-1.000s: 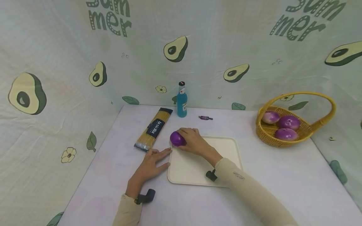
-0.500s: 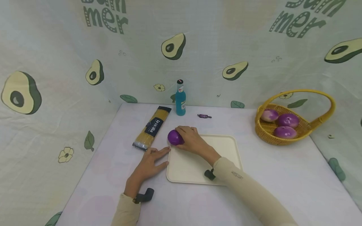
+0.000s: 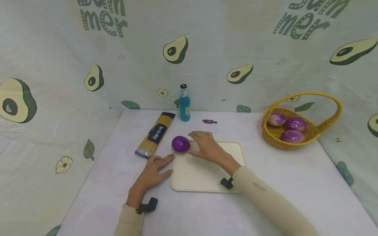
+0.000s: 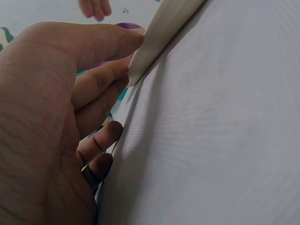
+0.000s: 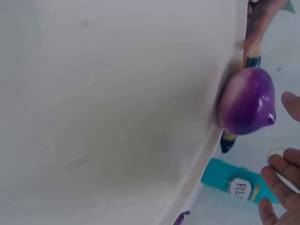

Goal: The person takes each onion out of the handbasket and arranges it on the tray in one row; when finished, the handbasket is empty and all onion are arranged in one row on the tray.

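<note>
Hiding onion (image 4: 129, 26) behind left hand (image 4: 51, 117); tray (image 4: 164, 28) cropped.

This is a staged tabletop set made up to look like a kitchen corner, not a real room. A printed cloth backdrop (image 3: 206, 49) with cartoon avocados and the word "Summer" hangs creased on three sides of a table (image 3: 295, 183) draped in pale cloth, closing it in like a booth. The goods are kitchen props laid out apart: a pack of spaghetti (image 3: 155, 134), a blue bottle (image 3: 184, 105), a cream tray (image 3: 206, 173) and a yellow wicker basket (image 3: 295, 131) of purple onions (image 3: 295, 124).
</note>
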Motion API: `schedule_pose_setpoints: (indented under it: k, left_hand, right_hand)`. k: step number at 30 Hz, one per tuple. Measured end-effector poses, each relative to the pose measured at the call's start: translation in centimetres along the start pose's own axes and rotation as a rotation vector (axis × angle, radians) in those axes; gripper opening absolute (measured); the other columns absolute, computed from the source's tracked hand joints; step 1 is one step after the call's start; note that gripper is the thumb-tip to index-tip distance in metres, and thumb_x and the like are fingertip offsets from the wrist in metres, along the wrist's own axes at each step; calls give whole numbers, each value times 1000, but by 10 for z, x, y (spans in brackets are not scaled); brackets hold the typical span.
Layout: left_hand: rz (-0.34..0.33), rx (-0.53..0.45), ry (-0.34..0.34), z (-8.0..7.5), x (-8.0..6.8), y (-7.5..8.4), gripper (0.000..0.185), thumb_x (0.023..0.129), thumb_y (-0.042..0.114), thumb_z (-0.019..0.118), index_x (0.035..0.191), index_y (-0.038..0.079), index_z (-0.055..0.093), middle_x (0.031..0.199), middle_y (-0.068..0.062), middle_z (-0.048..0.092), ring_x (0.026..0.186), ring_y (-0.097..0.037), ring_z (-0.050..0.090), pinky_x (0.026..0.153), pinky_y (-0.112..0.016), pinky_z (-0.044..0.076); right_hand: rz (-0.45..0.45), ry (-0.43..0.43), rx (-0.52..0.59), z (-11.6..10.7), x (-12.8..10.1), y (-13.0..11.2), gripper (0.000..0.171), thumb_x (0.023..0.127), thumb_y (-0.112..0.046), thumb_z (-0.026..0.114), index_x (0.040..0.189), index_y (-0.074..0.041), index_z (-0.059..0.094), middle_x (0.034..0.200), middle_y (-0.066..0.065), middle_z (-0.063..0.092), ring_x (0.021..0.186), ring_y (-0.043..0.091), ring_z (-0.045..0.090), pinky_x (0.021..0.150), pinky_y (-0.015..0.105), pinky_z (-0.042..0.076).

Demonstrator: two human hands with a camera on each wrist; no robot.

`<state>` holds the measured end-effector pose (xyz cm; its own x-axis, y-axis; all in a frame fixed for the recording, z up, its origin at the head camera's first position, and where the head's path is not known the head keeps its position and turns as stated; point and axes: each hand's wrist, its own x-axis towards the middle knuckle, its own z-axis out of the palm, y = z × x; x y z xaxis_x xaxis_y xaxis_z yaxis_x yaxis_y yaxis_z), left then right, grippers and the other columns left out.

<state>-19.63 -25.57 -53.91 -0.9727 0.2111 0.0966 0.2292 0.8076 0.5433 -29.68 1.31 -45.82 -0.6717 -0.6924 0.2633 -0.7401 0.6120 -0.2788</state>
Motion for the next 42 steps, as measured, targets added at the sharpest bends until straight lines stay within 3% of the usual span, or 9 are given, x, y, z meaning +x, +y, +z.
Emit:
schedule_pose_setpoints:
  k: [27,34,42]
  left_hand:
    - [43,-5,12,2,-3,-2,57,94,48,65,147,36,50,149,19,47,118,-19,40,98,-52,39]
    - [-2,-18,2,0,-6,1,57,94,50,64,148,39,49,150,22,45,118,-16,38,98,-52,39]
    - [15,-14,5,-1,-6,2,57,94,48,65,148,36,50,150,20,45,118,-18,38,99,-52,39]
  right_hand:
    - [135,95,4,-47,-72,63,62,89,-34,77,137,-2,55,140,16,55,131,33,48,104,52,30]
    - [177,97,-21,-53,-85,76,62,89,-35,77,137,-2,55,141,18,54,132,34,47,105,52,29]
    - [230,91,-39,-64,-103,91,63,89,-34,77,138,-1,54,141,20,53,132,36,46,105,54,29]
